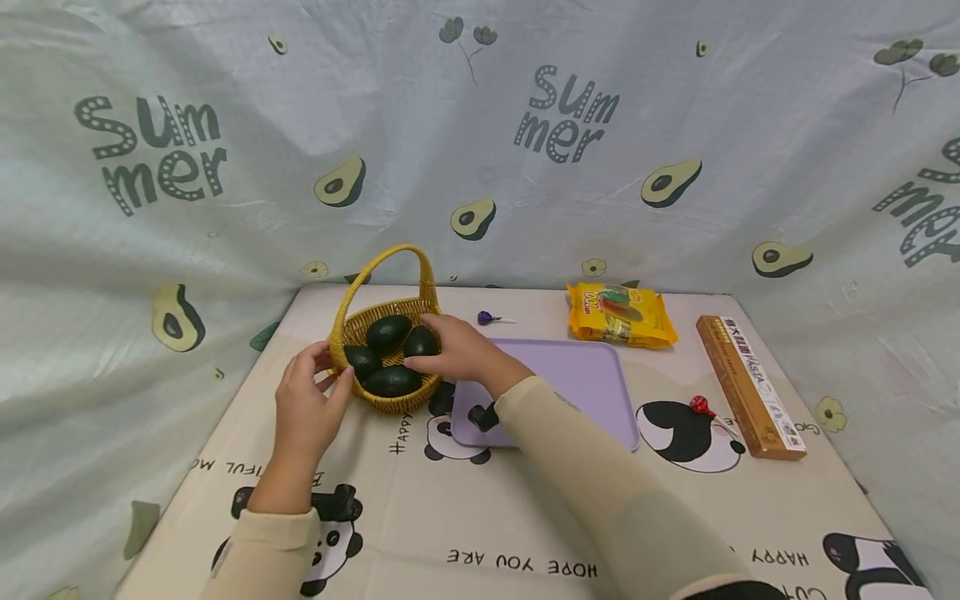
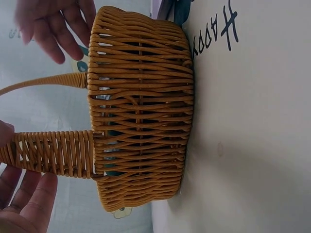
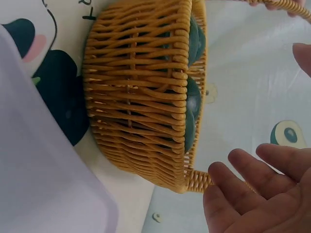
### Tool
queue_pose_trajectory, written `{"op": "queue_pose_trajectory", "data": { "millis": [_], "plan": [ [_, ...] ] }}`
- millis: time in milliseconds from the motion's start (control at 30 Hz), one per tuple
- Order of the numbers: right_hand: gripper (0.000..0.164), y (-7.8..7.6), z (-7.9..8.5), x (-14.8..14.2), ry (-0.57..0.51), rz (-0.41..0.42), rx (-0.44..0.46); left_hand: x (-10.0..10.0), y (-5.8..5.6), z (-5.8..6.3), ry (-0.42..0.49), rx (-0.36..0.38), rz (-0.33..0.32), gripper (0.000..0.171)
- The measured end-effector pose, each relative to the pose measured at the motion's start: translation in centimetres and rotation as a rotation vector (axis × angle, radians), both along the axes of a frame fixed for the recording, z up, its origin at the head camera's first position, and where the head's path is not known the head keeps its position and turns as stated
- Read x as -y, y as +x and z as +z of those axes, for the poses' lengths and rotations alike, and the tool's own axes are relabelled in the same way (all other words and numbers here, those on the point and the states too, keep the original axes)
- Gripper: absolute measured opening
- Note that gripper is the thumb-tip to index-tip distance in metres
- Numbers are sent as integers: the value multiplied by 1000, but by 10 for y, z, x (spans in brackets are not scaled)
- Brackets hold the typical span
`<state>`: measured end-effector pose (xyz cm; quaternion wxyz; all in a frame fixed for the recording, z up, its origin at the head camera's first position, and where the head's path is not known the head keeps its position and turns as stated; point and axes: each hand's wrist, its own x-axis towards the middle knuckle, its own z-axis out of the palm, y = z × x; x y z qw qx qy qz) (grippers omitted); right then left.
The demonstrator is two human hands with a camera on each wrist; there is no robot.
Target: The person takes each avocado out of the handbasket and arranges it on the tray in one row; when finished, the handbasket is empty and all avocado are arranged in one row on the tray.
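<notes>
A yellow wicker basket point(image 1: 390, 406) stands on the table at left of centre, its handle point(image 2: 53, 153) arching up. Several dark green avocados point(image 1: 388, 332) lie inside. At the basket's left side, my left hand point(image 1: 309, 408) holds the handle near its base, thumb on one edge and fingers along the other. My right hand point(image 1: 468, 354) reaches over the basket's right rim, thumb and fingers spread around an avocado point(image 1: 422, 342) in the head view. In the right wrist view those fingers point(image 3: 248, 182) are extended, above the rim and near the handle's base, with nothing between them.
A lilac tray point(image 1: 585, 379) lies right of the basket, partly under my right forearm. Behind it are a purple lollipop point(image 1: 486, 317) and a yellow candy bag point(image 1: 621, 315). Farther right are a red lollipop point(image 1: 701, 406) and a long pasta box point(image 1: 750, 387). A printed curtain point(image 1: 420, 125) hangs behind.
</notes>
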<state>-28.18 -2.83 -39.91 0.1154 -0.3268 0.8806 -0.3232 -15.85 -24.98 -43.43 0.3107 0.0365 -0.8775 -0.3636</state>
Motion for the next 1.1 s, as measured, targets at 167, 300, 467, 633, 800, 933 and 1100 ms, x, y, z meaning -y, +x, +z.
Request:
{"op": "queue_pose_trajectory", "data": {
  "millis": [167,300,467,633,800,933,1100],
  "plan": [
    [82,-7,3,12,19,24,-18,2,1,0,-3,16,9,48],
    [82,-12,3,20,26,19,-4,3,0,1,-3,28,3,49],
    [84,-16,2,27,53,-16,52,3,0,2,-2,41,-8,50],
    [83,-19,2,32,112,-36,84,4,2,1,-15,33,-7,50],
    [77,-21,5,37,150,-54,117,4,2,1,-21,18,-20,49],
    [70,-22,8,43,147,-73,145,4,2,1,-14,13,-29,48],
    [66,-22,12,51,162,-131,212,4,3,2,-11,14,-29,48]
  ]
}}
